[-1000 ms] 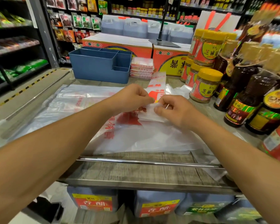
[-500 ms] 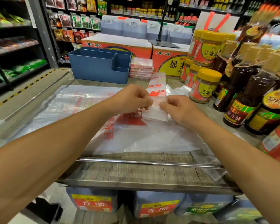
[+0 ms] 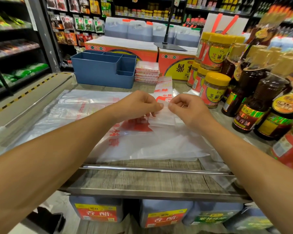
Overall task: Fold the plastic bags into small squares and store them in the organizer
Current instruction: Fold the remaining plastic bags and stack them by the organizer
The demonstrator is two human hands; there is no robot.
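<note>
Pinching the strip point(image 3: 163, 92) between them, both hands met at the middle of the counter point(image 3: 142, 179). The left hand point(image 3: 137, 105) had its fingers curled round the strip's near end, and the right hand point(image 3: 188, 108) nipped the same spot from 3 o'clock, thumb and forefinger together. Under their fingertips the folded part point(image 3: 162, 118) lay as a small white wad, while the unfolded length ran away toward 12 o'clock. Beneath all this loose bags point(image 3: 85, 112) were spread flat, reaching out to 9 o'clock and back toward the rail point(image 3: 150, 169) at 6 o'clock. Farther off at 11 o'clock stood the blue organizer point(image 3: 103, 71), and just beside it, to its right, a stack point(image 3: 146, 72) of folded squares. Jars point(image 3: 213, 89) and dark bottles point(image 3: 259, 100) crowded the 2 o'clock side.
</note>
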